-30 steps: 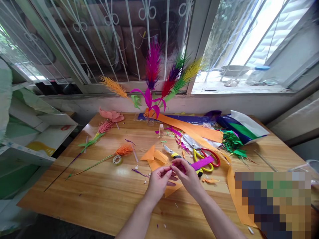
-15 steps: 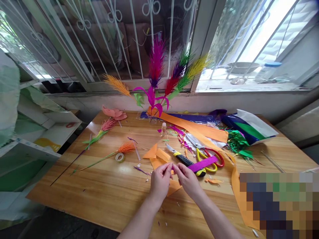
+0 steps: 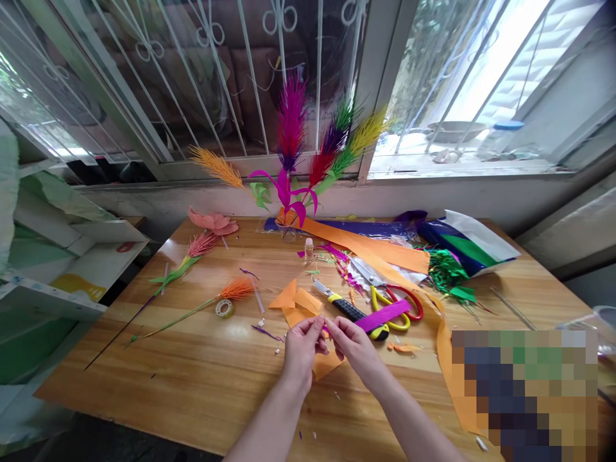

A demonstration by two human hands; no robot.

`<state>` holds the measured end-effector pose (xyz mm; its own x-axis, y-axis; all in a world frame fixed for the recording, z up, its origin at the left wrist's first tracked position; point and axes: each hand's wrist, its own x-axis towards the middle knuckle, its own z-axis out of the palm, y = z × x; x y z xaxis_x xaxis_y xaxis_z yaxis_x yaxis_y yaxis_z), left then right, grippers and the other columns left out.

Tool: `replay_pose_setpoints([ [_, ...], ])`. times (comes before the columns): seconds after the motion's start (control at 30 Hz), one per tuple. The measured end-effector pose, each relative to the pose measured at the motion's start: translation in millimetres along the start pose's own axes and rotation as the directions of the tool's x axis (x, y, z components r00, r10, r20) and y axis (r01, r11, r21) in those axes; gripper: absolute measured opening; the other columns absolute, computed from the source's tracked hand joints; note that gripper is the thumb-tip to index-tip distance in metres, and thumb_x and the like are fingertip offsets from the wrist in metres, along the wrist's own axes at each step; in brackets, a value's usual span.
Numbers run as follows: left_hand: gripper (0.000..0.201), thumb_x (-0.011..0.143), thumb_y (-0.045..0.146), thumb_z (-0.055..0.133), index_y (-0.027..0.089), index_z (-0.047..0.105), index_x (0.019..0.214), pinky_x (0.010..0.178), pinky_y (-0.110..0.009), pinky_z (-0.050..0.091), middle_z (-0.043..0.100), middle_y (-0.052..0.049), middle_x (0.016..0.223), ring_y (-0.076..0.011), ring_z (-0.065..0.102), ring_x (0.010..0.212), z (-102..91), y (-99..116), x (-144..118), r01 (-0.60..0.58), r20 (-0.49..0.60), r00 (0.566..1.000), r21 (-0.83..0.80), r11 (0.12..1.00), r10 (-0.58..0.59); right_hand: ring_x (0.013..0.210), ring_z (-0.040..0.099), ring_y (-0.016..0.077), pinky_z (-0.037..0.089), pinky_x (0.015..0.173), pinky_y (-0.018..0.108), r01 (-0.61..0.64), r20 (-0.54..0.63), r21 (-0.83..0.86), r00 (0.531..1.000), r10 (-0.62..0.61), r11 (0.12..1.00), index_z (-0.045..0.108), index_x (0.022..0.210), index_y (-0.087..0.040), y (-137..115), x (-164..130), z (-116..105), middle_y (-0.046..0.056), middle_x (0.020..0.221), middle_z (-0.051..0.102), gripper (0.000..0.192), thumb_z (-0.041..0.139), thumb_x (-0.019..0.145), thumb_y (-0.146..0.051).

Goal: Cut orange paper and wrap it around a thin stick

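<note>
A magenta paper strip (image 3: 389, 315) is pinched at its left end between my two hands, its free part slanting up to the right. Thumb and fingertips of my left hand (image 3: 302, 351) press together at that end. My right hand (image 3: 356, 344) grips the strip right beside it, fingertips nearly touching the left ones. Past the hands, a yellow-and-black utility knife (image 3: 347, 308) lies partly under the strip. Scissors (image 3: 395, 322) with yellow and red handle loops lie beyond it. Orange paper pieces (image 3: 308, 300) lie behind and below my hands.
Paper plumes (image 3: 292, 125) stand in a small glass at the back. A tape roll (image 3: 224, 308), an orange paper spike (image 3: 235, 289) and a pink one (image 3: 201, 244) lie left. Long orange paper (image 3: 445, 350) runs down the right, near green tinsel (image 3: 447, 269). A small bottle (image 3: 308, 249) stands mid-table.
The view has shifted slightly, so everything sits a little further left. My hands keep their pinch on the magenta strip, with the fingers slightly repositioned.
</note>
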<state>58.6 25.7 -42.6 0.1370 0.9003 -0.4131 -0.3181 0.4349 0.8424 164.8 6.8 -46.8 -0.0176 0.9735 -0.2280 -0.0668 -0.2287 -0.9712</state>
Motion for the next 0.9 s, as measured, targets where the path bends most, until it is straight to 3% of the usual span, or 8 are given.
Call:
replay_pose_setpoints([
  [0.23, 0.037, 0.050, 0.044, 0.071, 0.012, 0.052, 0.055, 0.036, -0.017, 0.035, 0.036, 0.009, 0.042, -0.0017, 0.027, 0.035, -2.4, 0, 2, 0.018, -0.071, 0.997, 0.044, 0.999, -0.015, 0.043, 0.032, 0.0058, 0.028, 0.042, 0.019, 0.014, 0.013, 0.013, 1.000, -0.014, 1.000, 0.040, 0.061, -0.018, -7, -7, -10, -0.008, 0.050, 0.032, 0.037, 0.054, 0.070, -0.052],
  [0.4, 0.040, 0.054, 0.051, 0.065, 0.011, 0.057, 0.058, 0.037, -0.020, 0.039, 0.039, 0.007, 0.045, -0.0032, 0.029, 0.037, -2.5, 0, -2, 0.042, 0.105, 0.992, 0.229, 0.972, -0.068, 0.044, 0.034, 0.0061, 0.028, 0.042, 0.020, 0.046, -0.036, -0.013, 0.998, -0.047, 0.999, 0.043, 0.062, -0.018, -9, -4, -18, -0.006, 0.053, 0.040, 0.034, 0.054, 0.071, -0.049],
  [0.53, 0.040, 0.062, 0.051, 0.057, 0.012, 0.062, 0.066, 0.041, -0.021, 0.041, 0.048, 0.003, 0.053, -0.0029, 0.033, 0.036, 1.1, 2, -3, -0.010, 0.300, 0.949, 0.340, 0.940, -0.099, 0.046, 0.039, 0.0079, 0.033, 0.043, 0.021, 0.064, -0.039, -0.056, 0.997, -0.067, 0.996, 0.046, 0.065, -0.018, -5, 2, -26, -0.004, 0.054, 0.046, 0.034, 0.053, 0.071, -0.050],
  [0.63, 0.037, 0.060, 0.049, 0.060, 0.013, 0.060, 0.064, 0.041, -0.021, 0.040, 0.049, 0.003, 0.055, -0.0048, 0.038, 0.039, 12.8, 5, 5, -0.060, 0.319, 0.945, 0.390, 0.919, -0.073, 0.054, 0.046, 0.0114, 0.038, 0.050, 0.023, 0.125, -0.117, -0.171, 0.982, -0.146, 0.977, 0.050, 0.076, -0.018, -4, 11, -45, -0.001, 0.062, 0.051, 0.030, 0.051, 0.073, -0.048],
  [0.7, 0.037, 0.059, 0.050, 0.060, 0.014, 0.057, 0.063, 0.041, -0.021, 0.038, 0.049, 0.003, 0.053, -0.0063, 0.040, 0.040, 23.4, 9, 16, -0.120, 0.282, 0.959, 0.419, 0.900, -0.004, 0.063, 0.050, 0.0142, 0.040, 0.058, 0.026, 0.151, -0.244, -0.365, 0.937, -0.251, 0.919, 0.052, 0.086, -0.018, -5, 18, -68, 0.002, 0.073, 0.055, 0.029, 0.048, 0.076, -0.045],
  [0.77, 0.036, 0.062, 0.050, 0.058, 0.014, 0.056, 0.064, 0.044, -0.022, 0.038, 0.050, 0.002, 0.053, -0.0081, 0.043, 0.044, 33.8, 14, 33, -0.237, 0.235, 0.963, 0.494, 0.837, 0.133, 0.070, 0.052, 0.0171, 0.040, 0.063, 0.028, 0.054, -0.375, -0.589, 0.866, -0.332, 0.807, 0.053, 0.091, -0.018, -7, 24, -94, 0.004, 0.078, 0.055, 0.031, 0.046, 0.076, -0.043],
  [0.83, 0.036, 0.066, 0.051, 0.053, 0.016, 0.056, 0.063, 0.049, -0.023, 0.038, 0.051, 0.001, 0.056, -0.0100, 0.046, 0.050, 42.7, 20, 53, -0.373, 0.209, 0.926, 0.642, 0.670, 0.315, 0.078, 0.052, 0.0195, 0.039, 0.069, 0.031, -0.107, -0.435, -0.763, 0.815, -0.383, 0.637, 0.054, 0.093, -0.020, -7, 28, -118, 0.005, 0.083, 0.055, 0.029, 0.048, 0.073, -0.040],
  [0.9, 0.035, 0.070, 0.050, 0.049, 0.016, 0.057, 0.064, 0.056, -0.025, 0.038, 0.056, -0.002, 0.066, -0.0129, 0.051, 0.060, 50.1, 25, 73, -0.429, 0.214, 0.865, 0.786, 0.445, 0.455, 0.083, 0.051, 0.0216, 0.038, 0.071, 0.032, -0.248, -0.442, -0.849, 0.817, -0.370, 0.466, 0.055, 0.094, -0.021, -4, 29, -133, 0.005, 0.086, 0.055, 0.030, 0.049, 0.071, -0.039],
])
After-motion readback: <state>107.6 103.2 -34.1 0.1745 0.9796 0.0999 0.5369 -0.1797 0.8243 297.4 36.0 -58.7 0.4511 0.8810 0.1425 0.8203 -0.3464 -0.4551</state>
